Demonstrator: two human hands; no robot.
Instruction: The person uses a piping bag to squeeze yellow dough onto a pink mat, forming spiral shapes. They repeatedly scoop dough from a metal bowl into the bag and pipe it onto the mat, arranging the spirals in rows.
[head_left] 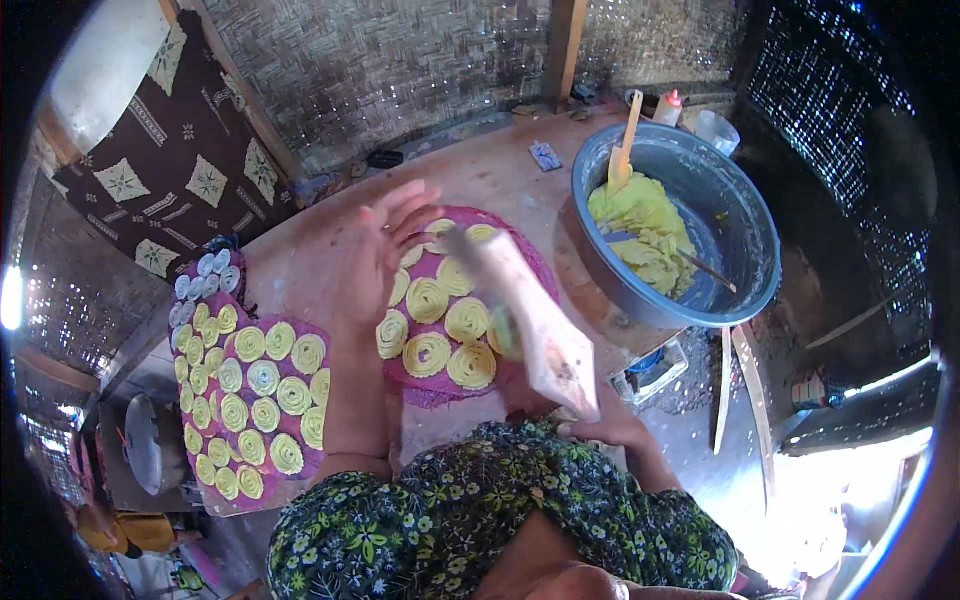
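Observation:
A pale wooden tool (pixel 545 345), long and blurred, slants over the round magenta mesh mat (pixel 520 240) in front of me. My right hand (pixel 615 425) is at the tool's near end and seems closed on it, though its fingers are partly hidden. My left hand (pixel 395 225) is raised over the mat's left edge, fingers stretched out and apart, holding nothing. Several pale yellow dough spirals (pixel 428 300) lie on this mat, and the tool covers some on the right. To the left, a second magenta mat is covered with more yellow spirals (pixel 265 415).
At the right, a large grey-blue basin (pixel 745 305) holds a yellow dough mass (pixel 655 235) and an orange-handled spatula (pixel 628 140). Behind it stand a red-capped bottle (pixel 668 107) and a clear cup (pixel 716 132). White spirals (pixel 207 277) lie far left. A patterned cloth (pixel 165 160) hangs there.

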